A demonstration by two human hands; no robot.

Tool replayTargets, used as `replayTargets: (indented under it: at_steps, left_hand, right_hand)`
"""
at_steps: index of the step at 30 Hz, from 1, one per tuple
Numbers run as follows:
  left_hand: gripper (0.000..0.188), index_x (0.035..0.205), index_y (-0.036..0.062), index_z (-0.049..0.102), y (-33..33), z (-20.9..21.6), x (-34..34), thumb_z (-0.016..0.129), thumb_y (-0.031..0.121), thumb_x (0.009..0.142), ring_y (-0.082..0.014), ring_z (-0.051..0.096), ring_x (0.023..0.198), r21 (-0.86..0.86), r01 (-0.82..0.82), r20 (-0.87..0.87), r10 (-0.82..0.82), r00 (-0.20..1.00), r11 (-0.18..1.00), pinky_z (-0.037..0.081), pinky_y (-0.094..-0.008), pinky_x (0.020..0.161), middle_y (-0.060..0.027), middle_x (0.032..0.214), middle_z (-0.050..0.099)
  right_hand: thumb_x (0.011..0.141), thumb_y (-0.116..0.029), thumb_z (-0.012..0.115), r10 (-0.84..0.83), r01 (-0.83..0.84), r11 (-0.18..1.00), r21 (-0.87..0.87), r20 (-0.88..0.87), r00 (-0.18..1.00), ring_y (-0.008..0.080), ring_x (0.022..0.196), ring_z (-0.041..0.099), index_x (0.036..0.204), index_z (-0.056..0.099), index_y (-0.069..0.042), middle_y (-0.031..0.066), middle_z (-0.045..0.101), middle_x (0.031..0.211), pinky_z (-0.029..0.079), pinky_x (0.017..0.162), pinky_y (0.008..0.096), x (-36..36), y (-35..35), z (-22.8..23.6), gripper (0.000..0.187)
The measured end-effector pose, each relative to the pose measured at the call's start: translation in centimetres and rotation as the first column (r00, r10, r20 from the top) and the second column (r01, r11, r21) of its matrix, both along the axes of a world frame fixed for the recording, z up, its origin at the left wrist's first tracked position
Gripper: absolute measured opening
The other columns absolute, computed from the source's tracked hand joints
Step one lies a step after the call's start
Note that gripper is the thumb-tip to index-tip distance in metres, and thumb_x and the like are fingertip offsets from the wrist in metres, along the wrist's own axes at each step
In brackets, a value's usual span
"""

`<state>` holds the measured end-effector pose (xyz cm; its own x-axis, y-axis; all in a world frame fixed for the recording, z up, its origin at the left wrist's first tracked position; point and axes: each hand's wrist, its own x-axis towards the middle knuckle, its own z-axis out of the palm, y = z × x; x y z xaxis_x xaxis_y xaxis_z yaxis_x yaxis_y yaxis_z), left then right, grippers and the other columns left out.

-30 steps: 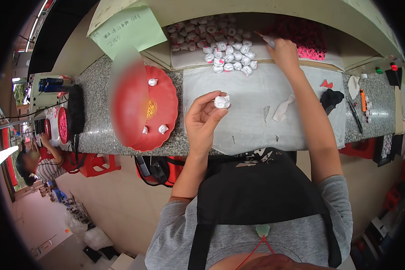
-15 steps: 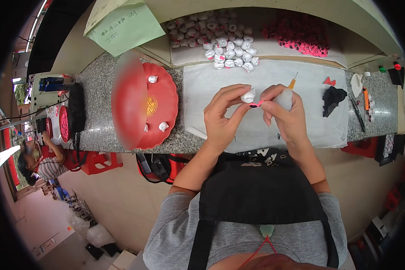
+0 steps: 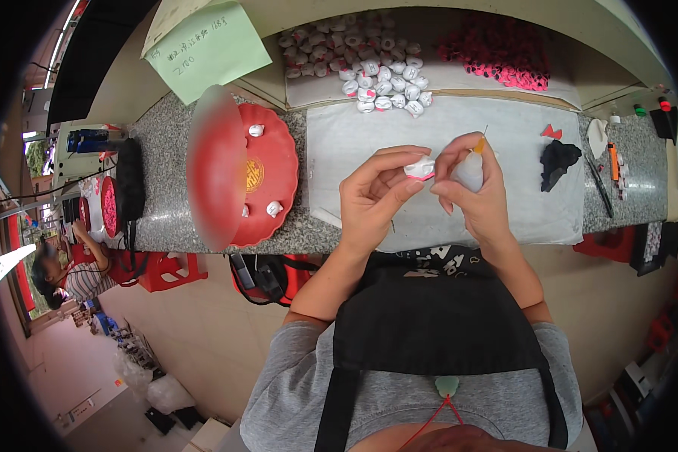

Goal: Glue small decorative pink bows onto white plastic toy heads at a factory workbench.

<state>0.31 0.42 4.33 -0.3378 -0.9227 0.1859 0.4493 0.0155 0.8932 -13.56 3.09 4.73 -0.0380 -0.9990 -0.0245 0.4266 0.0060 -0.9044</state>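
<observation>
Between the thumb and fingers of my left hand (image 3: 373,197) is a small white figurine (image 3: 419,167), with a thin pink strip along its lower side. Close by on the right, my right hand (image 3: 484,207) is closed round a squeeze bottle (image 3: 469,173), translucent white with an orange needle tip pointing up and away. My right thumb and forefinger come near the figurine, and I cannot tell whether they touch it. Both hands are above a white sheet (image 3: 339,143) on the speckled counter. The palm side of my left hand is partly hidden.
A red scalloped tray (image 3: 282,169) with a few white figurines stands left. A shelf behind bears heaped white figurines (image 3: 384,79) and pink pieces (image 3: 505,64). At right lie a black cloth (image 3: 557,166), a pen (image 3: 601,188) and an orange cutter (image 3: 613,164). Someone sits far left.
The pink piece, earlier held between both hands below the figurine, now lies against the figurine in my left hand. My right fingers have let go of it, and the bottle stands more upright.
</observation>
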Motion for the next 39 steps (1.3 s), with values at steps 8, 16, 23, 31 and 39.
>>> replayTargets:
  at_steps: [8,16,23,31,39]
  left_hand:
    - [0.024,0.094,-0.0038,0.052,0.4,-0.5,0.5,0.053,-0.008,0.070,-0.0211,0.048,0.095,0.027,0.113,-0.061,-0.112,0.992,0.993,0.040,-0.0304,0.081,-0.0163,0.100,0.051]
    - [0.023,0.092,-0.0034,0.053,0.2,-1.1,0.3,0.054,-0.007,0.069,-0.0235,0.050,0.093,-0.087,0.124,-0.057,-0.129,0.990,0.988,0.040,-0.0310,0.078,-0.0162,0.098,0.052]
    - [0.021,0.090,-0.0026,0.053,0.9,-0.5,0.0,0.055,-0.005,0.070,-0.0228,0.050,0.092,0.012,0.080,-0.030,-0.080,0.996,0.997,0.040,-0.0312,0.079,-0.0148,0.094,0.054]
    - [0.021,0.091,-0.0017,0.054,1.1,-0.9,-0.4,0.056,-0.004,0.070,-0.0213,0.050,0.091,-0.075,0.067,0.037,-0.064,0.997,0.995,0.040,-0.0301,0.078,-0.0122,0.093,0.055]
    - [0.021,0.089,-0.0020,0.055,1.1,-1.4,-2.0,0.057,-0.004,0.068,-0.0219,0.050,0.091,0.010,0.223,-0.011,-0.223,0.975,0.975,0.039,-0.0307,0.078,-0.0137,0.092,0.054]
  right_hand:
    - [0.066,-0.001,0.062,0.128,-0.129,0.992,-0.007,-0.051,0.990,0.0058,0.052,0.043,0.092,0.053,0.000,0.0028,0.049,0.065,0.035,0.043,0.0167,0.1,0.2,0.5,0.028]
    - [0.063,0.002,0.062,0.140,-0.142,0.988,-0.063,-0.027,0.990,0.0130,0.060,0.051,0.085,0.052,0.002,0.0100,0.052,0.082,0.040,0.044,0.0226,-0.5,0.4,-0.5,0.024]
    - [0.064,0.000,0.063,0.126,-0.127,0.991,-0.042,-0.030,0.992,0.0135,0.060,0.052,0.085,0.052,0.003,0.0099,0.053,0.081,0.042,0.045,0.0229,-0.6,0.5,0.1,0.024]
    - [0.066,-0.003,0.062,0.130,-0.136,0.989,-0.061,-0.094,0.987,0.0146,0.056,0.052,0.087,0.051,0.004,0.0110,0.053,0.078,0.042,0.046,0.0237,-1.1,1.1,-0.2,0.025]
    - [0.065,0.001,0.060,0.112,-0.110,0.993,0.034,-0.069,0.991,0.0142,0.057,0.052,0.084,0.052,0.004,0.0114,0.054,0.075,0.043,0.048,0.0243,-2.9,2.3,0.8,0.020]
